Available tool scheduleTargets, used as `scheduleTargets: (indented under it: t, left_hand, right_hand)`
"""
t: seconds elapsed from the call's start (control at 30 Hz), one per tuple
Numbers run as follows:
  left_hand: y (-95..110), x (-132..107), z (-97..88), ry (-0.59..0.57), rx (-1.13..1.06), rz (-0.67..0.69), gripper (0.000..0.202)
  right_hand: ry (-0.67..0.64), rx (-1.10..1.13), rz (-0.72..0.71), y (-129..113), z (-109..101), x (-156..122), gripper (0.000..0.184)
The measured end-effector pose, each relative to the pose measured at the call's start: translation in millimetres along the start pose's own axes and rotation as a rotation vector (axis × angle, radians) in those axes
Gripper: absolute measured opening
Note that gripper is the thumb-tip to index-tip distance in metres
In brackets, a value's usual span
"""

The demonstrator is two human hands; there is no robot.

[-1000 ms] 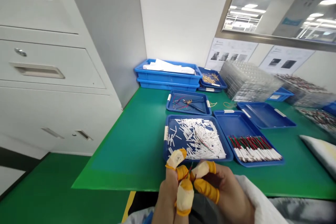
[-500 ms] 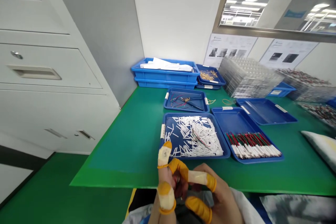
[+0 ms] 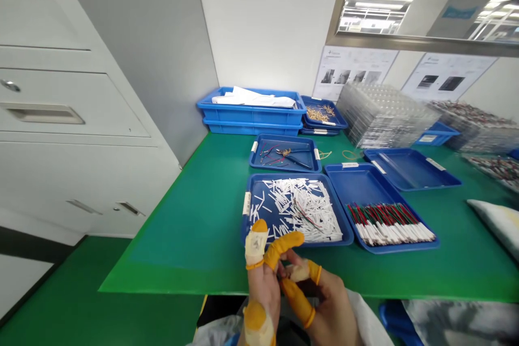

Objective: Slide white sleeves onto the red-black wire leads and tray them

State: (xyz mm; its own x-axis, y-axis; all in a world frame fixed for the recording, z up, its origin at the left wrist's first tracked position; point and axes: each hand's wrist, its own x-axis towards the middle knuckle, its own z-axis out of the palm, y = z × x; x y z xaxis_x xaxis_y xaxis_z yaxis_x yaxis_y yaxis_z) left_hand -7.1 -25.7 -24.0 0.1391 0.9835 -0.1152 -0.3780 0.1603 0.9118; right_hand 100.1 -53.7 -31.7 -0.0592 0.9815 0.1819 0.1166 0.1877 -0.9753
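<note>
The left hand [image 3: 263, 286] and right hand [image 3: 330, 303] meet at the front edge of the green table [image 3: 194, 227]. Yellow finger covers [image 3: 298, 303] are fitted on both hands. On the left hand, one covered finger points away from the body and another bends toward the right hand. On the right hand, the thumb and a covered finger curl in against the left hand. The fingers hide the contact area; whether either hand grips an item cannot be told.

The tube tray [image 3: 256, 188] is located just beyond the hands. It contains loose white tubes [image 3: 316, 211], with a few thin wires [image 3: 307, 218] lying on top. The wire tray [image 3: 357, 184] stands to its right and contains a row of red and green wires with white ends [image 3: 391, 224], white ends facing the body. Behind the tube tray, the tool tray [image 3: 284, 169] holds pliers [image 3: 298, 161] and loose wires. Blue bins [image 3: 251, 114] stand farther back, with white paper [image 3: 253, 98] inside the top bin.
</note>
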Motion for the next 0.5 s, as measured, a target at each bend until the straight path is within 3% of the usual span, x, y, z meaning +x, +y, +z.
scheduleTargets:
  t: [0.17,0.27,0.37,0.5]
  left_hand:
    - [10,-22,-6.5,0.015,0.123,0.071,0.033]
    - [14,-28,-9.3,-0.154,0.433,0.075,0.018]
    - [16,-26,-10.0,-0.252,0.732,0.120,0.014]
    - [21,-22,-8.4,-0.225,0.892,0.214,0.022]
  right_hand:
    - [0.061,0.417,0.121,-4,-14,-1,0.008]
    - [0.042,0.627,0.187,-5,-19,-2,0.010]
    - [0.043,0.674,0.164,-7,-20,-3,0.011]
    - [0.095,0.644,0.169,-10,-24,-3,0.012]
